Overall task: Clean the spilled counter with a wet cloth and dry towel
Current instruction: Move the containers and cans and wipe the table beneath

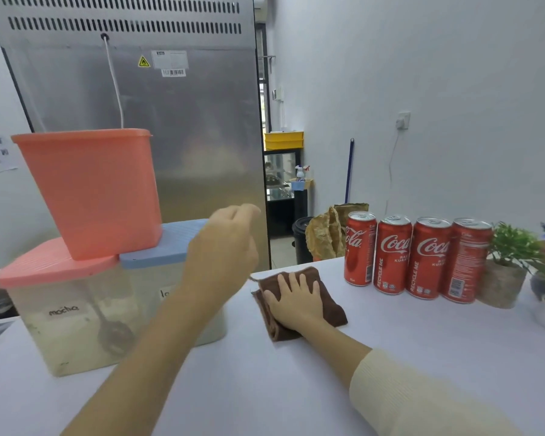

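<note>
White counter [422, 357]: right hand [291, 302] fingers flat pressing brown cloth [329, 305]; left hand [224, 247] raised, fingers loosely curled, empty.

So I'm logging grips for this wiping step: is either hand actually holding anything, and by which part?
Neither grips anything. The right hand presses flat on the middle of the brown cloth; the left hand hangs loosely curled in the air.
</note>
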{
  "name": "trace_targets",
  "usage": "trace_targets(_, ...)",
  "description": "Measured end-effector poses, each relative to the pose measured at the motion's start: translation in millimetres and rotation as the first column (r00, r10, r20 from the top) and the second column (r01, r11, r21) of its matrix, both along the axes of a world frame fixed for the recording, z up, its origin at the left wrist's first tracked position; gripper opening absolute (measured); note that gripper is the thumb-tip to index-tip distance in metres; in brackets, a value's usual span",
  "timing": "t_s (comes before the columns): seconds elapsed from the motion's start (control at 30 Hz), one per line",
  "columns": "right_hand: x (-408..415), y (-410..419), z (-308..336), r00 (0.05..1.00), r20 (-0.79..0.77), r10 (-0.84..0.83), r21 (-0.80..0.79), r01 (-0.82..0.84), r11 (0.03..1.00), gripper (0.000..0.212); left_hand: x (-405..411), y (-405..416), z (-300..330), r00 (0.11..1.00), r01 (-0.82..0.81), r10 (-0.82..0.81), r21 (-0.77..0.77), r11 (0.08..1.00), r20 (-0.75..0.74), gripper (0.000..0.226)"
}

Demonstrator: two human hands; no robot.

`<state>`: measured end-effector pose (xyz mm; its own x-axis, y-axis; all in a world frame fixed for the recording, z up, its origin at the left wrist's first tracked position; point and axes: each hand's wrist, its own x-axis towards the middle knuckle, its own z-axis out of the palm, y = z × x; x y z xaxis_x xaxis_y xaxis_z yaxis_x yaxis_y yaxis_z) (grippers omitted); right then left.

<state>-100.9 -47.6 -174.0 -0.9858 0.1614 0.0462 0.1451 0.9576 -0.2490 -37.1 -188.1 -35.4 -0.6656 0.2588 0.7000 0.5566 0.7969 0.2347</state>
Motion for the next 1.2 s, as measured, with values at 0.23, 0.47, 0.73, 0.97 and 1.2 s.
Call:
trace_targets(0.23, 8, -4, -1, 1.000, 0.008, -0.030, 0.007, 0.030, 1.000, 0.069, -56, -22, 5, 0.921, -0.198, 0.253, -0.204, 0.959, 0.295, 0.035)
trace_targets(0.47, -18, -23, 4, 0.995, 0.032, -0.095, 0.015, 0.095, 0.995, 0.071, -58, -23, 8, 0.902, -0.156, 0.222, -0.200, 0.967, 0.370, 0.034)
trace_targets(0.73, 19, -21, -2, 0.953, 0.023, 0.304, 0.047, -0.304, 0.951, 0.059, -56, -23, 9, 0.898, -0.162, 0.217, -0.169, 0.972, 0.384, 0.026)
trace_targets(0.97, -19, -41, 3, 0.998, 0.059, -0.002, 0.032, 0.000, 0.999, 0.056, -51, -25, 11, 0.894, -0.134, 0.210, -0.212, 0.968, 0.396, 0.021)
trace_targets(1.2, 21, -20, 1, 0.946, 0.090, 0.311, 0.051, -0.317, 0.947, 0.055, -54, -25, 10, 0.886, -0.139, 0.212, -0.199, 0.970, 0.412, 0.017)
